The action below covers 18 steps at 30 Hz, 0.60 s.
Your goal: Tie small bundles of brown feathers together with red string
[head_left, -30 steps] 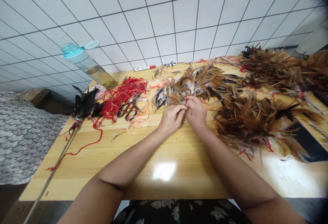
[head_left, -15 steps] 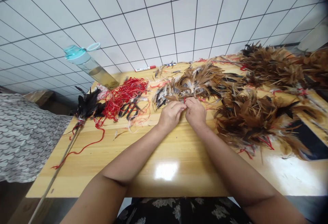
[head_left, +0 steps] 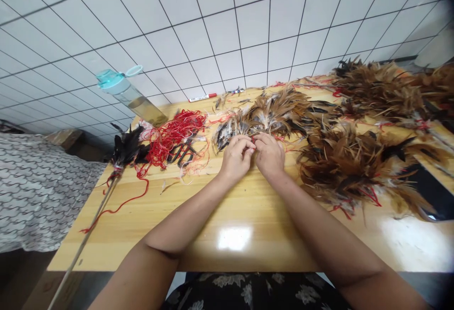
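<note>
My left hand (head_left: 236, 158) and my right hand (head_left: 269, 157) meet fingertip to fingertip at the near edge of a brown feather pile (head_left: 275, 111). Both are closed in a pinch. A short bit of red string (head_left: 253, 141) shows between the fingertips; the rest of it is hidden by the fingers. Left of my hands lies a tangle of red string (head_left: 180, 128), with black-handled snips (head_left: 184, 153) at its near side. To the right of my right hand rests a big bunch of brown feathers (head_left: 354, 161) with red ties.
A bamboo stick (head_left: 80, 251) topped with black feathers (head_left: 127, 146) overhangs the table's left edge. A bottle (head_left: 142, 106) and a red-capped marker (head_left: 203, 98) stand and lie along the tiled wall. At right are more feather bunches (head_left: 379, 92) and a dark flat object (head_left: 434, 194).
The view has shifted slightly, so things on the left appear a little farther right. My hands stay together in the same place, with the left fingers slightly more raised and bent.
</note>
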Motion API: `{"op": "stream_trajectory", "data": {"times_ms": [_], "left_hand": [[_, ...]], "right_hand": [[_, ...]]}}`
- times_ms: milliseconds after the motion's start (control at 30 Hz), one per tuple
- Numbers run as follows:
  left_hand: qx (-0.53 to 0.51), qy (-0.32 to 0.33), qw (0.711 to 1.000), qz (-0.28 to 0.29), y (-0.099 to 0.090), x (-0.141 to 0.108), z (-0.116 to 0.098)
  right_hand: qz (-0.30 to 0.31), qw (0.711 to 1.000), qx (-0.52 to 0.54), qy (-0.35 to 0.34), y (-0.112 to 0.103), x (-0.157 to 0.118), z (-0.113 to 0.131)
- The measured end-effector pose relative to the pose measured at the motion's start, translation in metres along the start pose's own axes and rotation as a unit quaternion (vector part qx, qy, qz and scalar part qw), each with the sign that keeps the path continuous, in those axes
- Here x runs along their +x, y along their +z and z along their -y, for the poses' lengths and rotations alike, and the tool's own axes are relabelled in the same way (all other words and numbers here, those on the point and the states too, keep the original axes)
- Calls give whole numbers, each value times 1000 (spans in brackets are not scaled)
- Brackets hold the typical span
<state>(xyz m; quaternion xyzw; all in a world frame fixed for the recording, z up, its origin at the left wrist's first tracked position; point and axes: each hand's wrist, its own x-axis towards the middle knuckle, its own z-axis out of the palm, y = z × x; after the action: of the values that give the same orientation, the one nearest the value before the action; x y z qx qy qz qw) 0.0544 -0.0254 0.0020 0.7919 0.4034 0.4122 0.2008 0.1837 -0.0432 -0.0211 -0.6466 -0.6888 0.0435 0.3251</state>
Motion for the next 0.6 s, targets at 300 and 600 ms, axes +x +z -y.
{"op": "stream_trajectory", "data": {"times_ms": [300,600], "left_hand": [[-193,-179,959,107,-10,10,9],[-158,-101,981,39,-4,3,15]], "right_hand": [[-12,996,-52,-76,-2,-1,-2],[9,1000,-21,-21,-2,0,2]]}}
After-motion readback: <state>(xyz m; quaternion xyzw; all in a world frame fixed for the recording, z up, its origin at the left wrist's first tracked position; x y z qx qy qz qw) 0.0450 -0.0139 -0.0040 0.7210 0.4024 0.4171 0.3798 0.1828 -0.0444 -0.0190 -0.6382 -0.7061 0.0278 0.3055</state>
